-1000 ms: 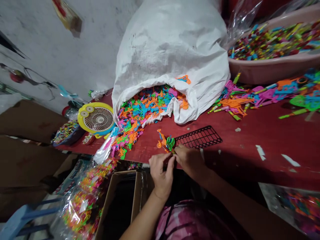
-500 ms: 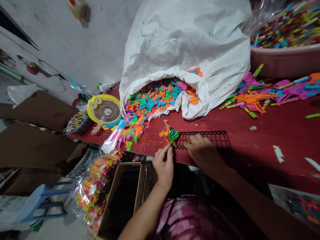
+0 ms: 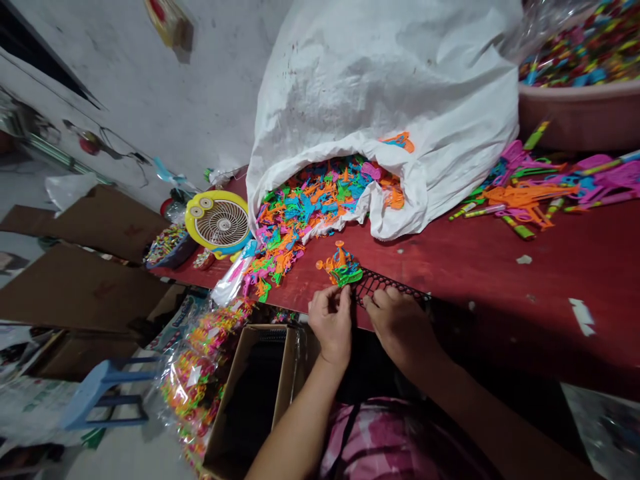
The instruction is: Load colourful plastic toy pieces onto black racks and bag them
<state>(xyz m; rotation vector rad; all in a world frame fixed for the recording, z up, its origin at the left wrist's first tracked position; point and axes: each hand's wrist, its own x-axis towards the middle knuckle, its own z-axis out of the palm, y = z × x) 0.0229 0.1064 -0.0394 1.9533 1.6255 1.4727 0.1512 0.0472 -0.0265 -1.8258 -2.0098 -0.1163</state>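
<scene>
A black plastic grid rack [image 3: 367,283] lies at a slant at the front edge of the red table. My right hand [image 3: 403,325] is closed on its near side, fingers curled over the bars. At the rack's left end my left hand [image 3: 331,321] has its fingers bent towards the thumb; what is between them, if anything, is too small to make out. Just beyond those fingertips sits a small cluster of plastic toy pieces [image 3: 343,270], orange, green and blue, touching the rack's end.
Behind stands a white sack [image 3: 380,80], spilling colourful plastic toy pieces [image 3: 310,200]. A yellow fan [image 3: 223,223] is at the left. Toy guns [image 3: 525,193] and a pink basin [image 3: 575,117] are at the right. Below the edge is an open cardboard box [image 3: 290,363].
The rack has turned, its right end swinging towards me. My right hand has shifted down along it. The toy cluster has tilted, and my left fingers are more curled. The view has moved slightly.
</scene>
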